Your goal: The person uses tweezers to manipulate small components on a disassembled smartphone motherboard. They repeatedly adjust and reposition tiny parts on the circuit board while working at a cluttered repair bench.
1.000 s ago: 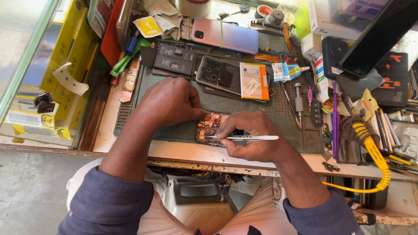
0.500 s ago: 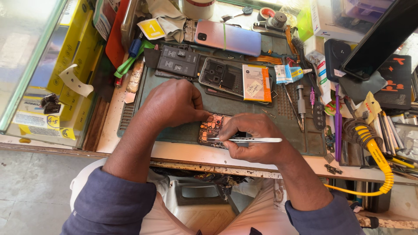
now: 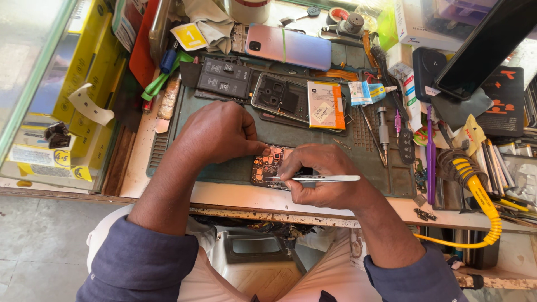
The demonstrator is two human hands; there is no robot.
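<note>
Head view showed the small circuit board lying on the green work mat, close to the mat's near edge and about midway along it, where both of your hands could meet over it. Your left hand was curled into a loose fist with its fingertips pressed on the board's far-left corner, which looked like a way to pin it flat so it could not slide. Your right hand was closed around slim metal tweezers, held nearly level, tips pointing left toward the board and handle running out to the right; that low grip seemed to steady the tips. Farther up the mat lay an opened phone frame with an orange-labelled battery beside it, and a black flat part to their left. Screwdrivers rested toward the mat's right edge, near at hand. A yellow-handled soldering iron sat off the mat by the bench's right side.
</note>
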